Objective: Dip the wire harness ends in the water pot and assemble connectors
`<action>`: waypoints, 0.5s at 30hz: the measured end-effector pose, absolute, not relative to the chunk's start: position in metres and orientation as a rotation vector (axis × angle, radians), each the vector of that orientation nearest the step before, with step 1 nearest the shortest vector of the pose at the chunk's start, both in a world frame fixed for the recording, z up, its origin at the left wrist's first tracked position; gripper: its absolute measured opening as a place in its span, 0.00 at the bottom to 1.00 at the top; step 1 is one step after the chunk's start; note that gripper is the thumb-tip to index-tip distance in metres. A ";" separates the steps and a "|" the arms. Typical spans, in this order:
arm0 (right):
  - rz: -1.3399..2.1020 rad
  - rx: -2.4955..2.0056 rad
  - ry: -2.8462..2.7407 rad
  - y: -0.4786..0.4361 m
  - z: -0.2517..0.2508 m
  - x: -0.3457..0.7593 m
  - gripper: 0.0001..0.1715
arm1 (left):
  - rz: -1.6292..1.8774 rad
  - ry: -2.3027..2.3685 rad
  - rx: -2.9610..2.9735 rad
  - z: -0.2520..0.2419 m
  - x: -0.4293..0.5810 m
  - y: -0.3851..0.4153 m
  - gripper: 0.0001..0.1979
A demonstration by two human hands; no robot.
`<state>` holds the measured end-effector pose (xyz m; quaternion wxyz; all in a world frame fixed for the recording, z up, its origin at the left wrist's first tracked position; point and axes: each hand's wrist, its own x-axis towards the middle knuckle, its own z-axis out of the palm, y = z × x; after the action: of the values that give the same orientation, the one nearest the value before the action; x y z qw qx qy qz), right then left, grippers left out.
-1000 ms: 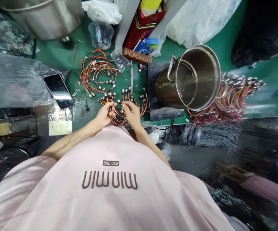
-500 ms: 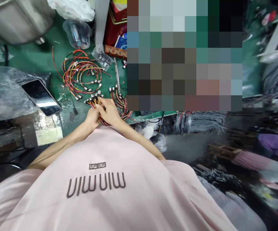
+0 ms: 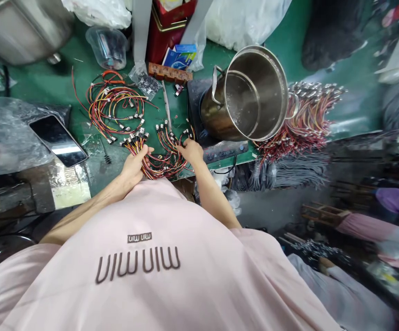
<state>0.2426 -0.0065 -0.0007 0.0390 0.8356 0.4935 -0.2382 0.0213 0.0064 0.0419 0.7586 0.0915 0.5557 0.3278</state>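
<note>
Left hand (image 3: pixel 133 165), right hand (image 3: pixel 193 152) on wire harnesses (image 3: pixel 161 161), green bench (image 3: pixel 47 82).

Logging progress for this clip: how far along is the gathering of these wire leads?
Looks done: a big heap of leads lies gathered right of the steel pot. In hand: the left hand grips a bunch, connectors together, while the right hand touches the fanned leads beside it. Left: those and a loose tangle farther back on the green table. Perhaps midway, judging by the piles.
</note>
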 end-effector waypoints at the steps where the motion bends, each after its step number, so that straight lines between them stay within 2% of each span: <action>1: -0.713 2.558 1.509 -0.007 -0.006 0.243 0.21 | 0.719 1.205 0.198 0.042 0.021 0.006 0.14; 3: -0.738 2.579 1.498 -0.006 -0.015 0.242 0.22 | 0.721 1.170 0.197 0.043 0.021 0.006 0.14; 7: -0.952 2.684 1.440 -0.002 -0.025 0.243 0.09 | 0.698 1.085 0.108 0.046 0.019 0.008 0.15; 15: -1.300 2.850 1.424 0.001 -0.014 0.242 0.12 | 0.671 1.017 0.089 0.042 0.016 0.008 0.10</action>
<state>0.2421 0.0006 -0.0138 -0.1493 0.8190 0.4091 -0.3736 0.0155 0.0084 0.0418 0.8191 0.0418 0.4776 0.3149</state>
